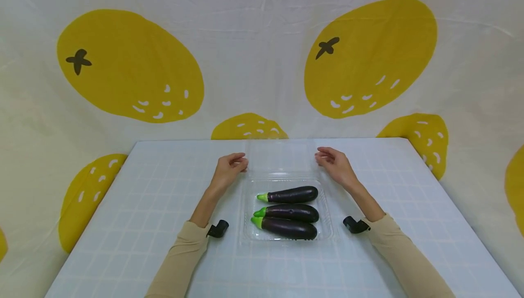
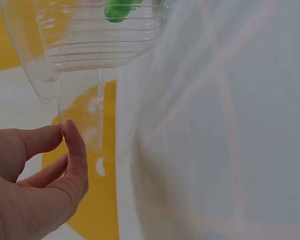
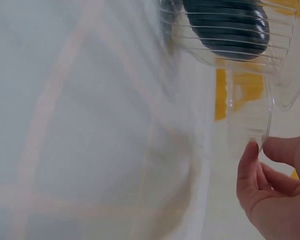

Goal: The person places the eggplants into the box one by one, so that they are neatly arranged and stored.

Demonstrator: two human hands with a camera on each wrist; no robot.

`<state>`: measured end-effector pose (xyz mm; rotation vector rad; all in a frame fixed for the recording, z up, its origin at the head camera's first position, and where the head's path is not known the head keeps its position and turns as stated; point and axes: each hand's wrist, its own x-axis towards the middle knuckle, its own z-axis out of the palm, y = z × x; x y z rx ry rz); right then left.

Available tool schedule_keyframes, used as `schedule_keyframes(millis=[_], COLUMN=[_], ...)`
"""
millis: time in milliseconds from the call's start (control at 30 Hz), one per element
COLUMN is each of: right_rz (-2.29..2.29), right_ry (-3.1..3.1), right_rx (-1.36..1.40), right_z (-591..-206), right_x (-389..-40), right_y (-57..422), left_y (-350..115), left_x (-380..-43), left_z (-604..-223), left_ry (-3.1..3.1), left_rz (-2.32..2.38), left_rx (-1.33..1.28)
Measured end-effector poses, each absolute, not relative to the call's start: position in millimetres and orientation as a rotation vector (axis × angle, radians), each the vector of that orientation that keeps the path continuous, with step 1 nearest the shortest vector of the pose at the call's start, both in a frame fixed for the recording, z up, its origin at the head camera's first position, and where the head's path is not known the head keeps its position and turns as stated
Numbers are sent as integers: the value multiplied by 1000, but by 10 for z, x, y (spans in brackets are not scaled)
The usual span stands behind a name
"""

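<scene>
A clear plastic clamshell container (image 1: 327,225) lies on the table with its lid (image 1: 282,154) swung back on the far side. Three dark eggplants with green stems rest in the base: a far eggplant (image 1: 294,194), a middle eggplant (image 1: 292,212) and a near eggplant (image 1: 288,228). My left hand (image 1: 230,169) pinches the lid's left edge between thumb and fingers, as the left wrist view shows. At the lid's right edge my right hand (image 1: 335,166) pinches the rim the same way, seen in the right wrist view.
The table (image 1: 155,198) wears a pale blue checked cloth. Behind it hangs a white curtain (image 1: 254,61) printed with large yellow fruit. Small black cameras, a left one (image 1: 218,229) and a right one (image 1: 355,225), sit on the wrists beside the container.
</scene>
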<state>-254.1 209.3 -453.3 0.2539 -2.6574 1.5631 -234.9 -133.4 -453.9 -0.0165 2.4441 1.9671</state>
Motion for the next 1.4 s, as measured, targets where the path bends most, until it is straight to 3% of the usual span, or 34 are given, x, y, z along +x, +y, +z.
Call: schedule_keyframes(millis=[700, 900, 1133, 1400], right_rz=[1574, 1588, 1562, 1548], right_ry=[-2463, -2406, -2397, -2376], right_rx=[341, 388, 411, 406], right_z=[-4345, -4316, -3975, -3979], right_x=[-2471, -2414, -2165, -2146], right_y=[2120, 2131, 2004, 2023], left_y=[-1316, -1328, -1319, -1301], left_x=[-2296, -2273, -2246, -2217], left_z=[-4417, -4417, -4401, -4373], left_ry=[2491, 2516, 2539, 2535], left_rz=[2048, 2047, 2099, 2156], left_rx=[112, 186, 221, 229])
